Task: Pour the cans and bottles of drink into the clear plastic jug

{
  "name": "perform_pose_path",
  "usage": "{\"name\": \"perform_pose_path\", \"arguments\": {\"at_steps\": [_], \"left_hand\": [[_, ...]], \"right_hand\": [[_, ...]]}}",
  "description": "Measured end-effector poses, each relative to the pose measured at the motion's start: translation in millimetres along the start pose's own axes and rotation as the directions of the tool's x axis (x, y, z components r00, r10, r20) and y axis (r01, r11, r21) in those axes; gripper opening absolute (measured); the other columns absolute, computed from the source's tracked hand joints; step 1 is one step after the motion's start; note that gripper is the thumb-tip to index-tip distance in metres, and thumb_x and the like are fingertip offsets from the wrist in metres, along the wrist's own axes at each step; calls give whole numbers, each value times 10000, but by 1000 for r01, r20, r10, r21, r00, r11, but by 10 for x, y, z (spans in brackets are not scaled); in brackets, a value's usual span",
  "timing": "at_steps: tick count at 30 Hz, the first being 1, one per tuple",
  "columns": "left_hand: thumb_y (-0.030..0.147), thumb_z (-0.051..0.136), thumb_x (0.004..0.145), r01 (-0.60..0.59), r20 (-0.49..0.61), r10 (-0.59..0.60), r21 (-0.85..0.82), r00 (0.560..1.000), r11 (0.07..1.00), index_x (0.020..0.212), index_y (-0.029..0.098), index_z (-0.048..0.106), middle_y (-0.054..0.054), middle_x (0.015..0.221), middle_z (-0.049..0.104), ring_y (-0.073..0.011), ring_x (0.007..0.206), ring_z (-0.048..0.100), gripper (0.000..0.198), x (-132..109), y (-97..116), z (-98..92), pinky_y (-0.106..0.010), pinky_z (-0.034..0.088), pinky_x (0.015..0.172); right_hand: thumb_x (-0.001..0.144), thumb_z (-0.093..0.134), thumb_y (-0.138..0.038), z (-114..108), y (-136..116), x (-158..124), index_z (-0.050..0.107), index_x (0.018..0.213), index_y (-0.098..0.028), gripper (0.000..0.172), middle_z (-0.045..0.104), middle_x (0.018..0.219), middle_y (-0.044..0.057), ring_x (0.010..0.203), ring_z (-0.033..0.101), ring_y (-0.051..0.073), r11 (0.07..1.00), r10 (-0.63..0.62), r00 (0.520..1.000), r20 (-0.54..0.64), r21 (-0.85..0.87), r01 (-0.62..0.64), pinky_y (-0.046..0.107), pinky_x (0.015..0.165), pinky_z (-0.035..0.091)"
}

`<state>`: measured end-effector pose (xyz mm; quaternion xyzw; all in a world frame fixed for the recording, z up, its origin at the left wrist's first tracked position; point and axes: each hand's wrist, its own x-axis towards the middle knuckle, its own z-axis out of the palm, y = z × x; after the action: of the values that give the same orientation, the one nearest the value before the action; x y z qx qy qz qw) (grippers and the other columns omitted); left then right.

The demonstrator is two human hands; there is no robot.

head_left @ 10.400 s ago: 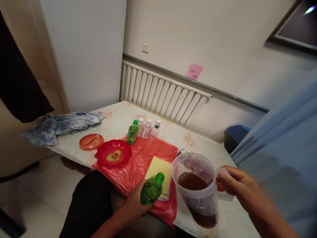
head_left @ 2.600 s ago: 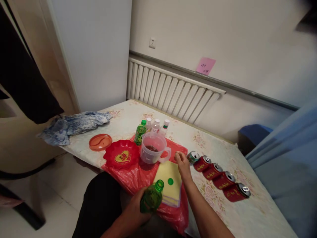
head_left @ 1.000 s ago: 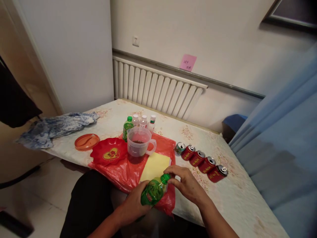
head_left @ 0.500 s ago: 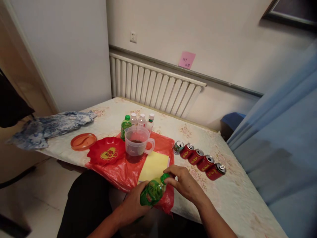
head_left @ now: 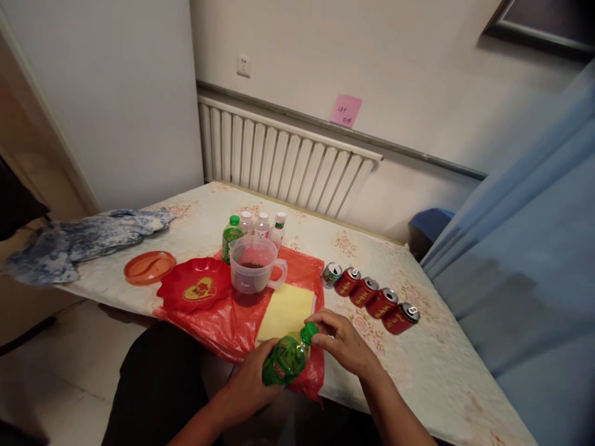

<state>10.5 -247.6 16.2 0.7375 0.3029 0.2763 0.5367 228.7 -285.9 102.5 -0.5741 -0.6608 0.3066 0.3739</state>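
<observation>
My left hand [head_left: 253, 379] is wrapped round the body of a green plastic bottle [head_left: 288, 360], tilted up to the right over the table's front edge. At the bottle's neck sits a green cap [head_left: 308, 332], with the thumb and fingers of my right hand [head_left: 341, 341] closed on it. Just behind the bottle lies a yellow pad of paper [head_left: 287, 310] on a red plastic bag [head_left: 218, 331]. Beyond that stands a clear measuring jug [head_left: 253, 272], handle to the right, with dark liquid in its lower part.
A red scalloped plate [head_left: 174, 288] and an orange lid [head_left: 149, 267] lie to the left, near a crumpled blue-white cloth [head_left: 97, 238]. Behind the jug stand a second green bottle [head_left: 231, 238] and several white-capped bottles [head_left: 262, 224]. Several opened cans [head_left: 365, 292] form a row at right.
The view has shifted slightly, moving the scene a little left. My right fingers have shifted slightly at the cap, and more of its green top shows. My left hand keeps its hold on the bottle.
</observation>
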Motion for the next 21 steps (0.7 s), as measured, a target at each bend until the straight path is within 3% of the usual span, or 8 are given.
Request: {"name": "perform_pose_path", "arguments": {"at_steps": [4,6,9,11,17,21], "left_hand": [[96,626,644,7,4,-7,-38,1000,999,1245,210,541,-57,1214,650,-244,1071,612,617,13,15,3,-347,476,940],[92,625,638,20,4,-20,-65,1000,998,1237,200,542,-66,1212,648,-243,1074,611,614,28,51,-10,-345,475,946],[89,633,620,35,-3,-36,-90,999,995,1238,194,538,-65,1198,652,-242,1075,608,634,56,83,-24,-342,474,948],[90,647,604,37,-4,-38,-90,999,995,1230,201,546,-57,1187,657,-246,1074,604,644,81,77,-17,-343,474,946],[69,653,583,40,31,-37,-113,999,993,1294,213,519,-61,1245,640,-250,1085,597,738,220,119,79,-362,471,963],[108,673,607,11,114,13,-202,993,979,1344,206,486,-66,1321,604,-255,1163,570,767,351,262,148,-373,449,1013]], "right_hand": [[771,683,-334,149,34,-11,573,678,-189,205,460,567,-60,551,430,120,991,111,978,-179,-51,-122,237,522,316],[762,665,-317,200,90,-42,611,794,-189,142,531,632,-44,587,480,133,992,123,970,-209,32,-119,243,553,367],[693,707,-278,273,211,-132,606,1144,-203,467,658,894,9,741,592,178,973,168,968,-185,190,-132,282,680,477],[651,748,-254,345,280,-207,580,1228,-213,602,681,978,27,820,629,208,960,186,972,-142,238,-149,308,739,510],[658,734,-199,552,294,-311,623,1132,-218,488,714,1038,37,970,659,252,904,195,972,-129,408,-127,353,832,541],[618,743,-142,502,292,-295,621,1116,-218,518,719,1066,37,995,664,249,882,234,949,-209,455,-118,363,884,532]]}}
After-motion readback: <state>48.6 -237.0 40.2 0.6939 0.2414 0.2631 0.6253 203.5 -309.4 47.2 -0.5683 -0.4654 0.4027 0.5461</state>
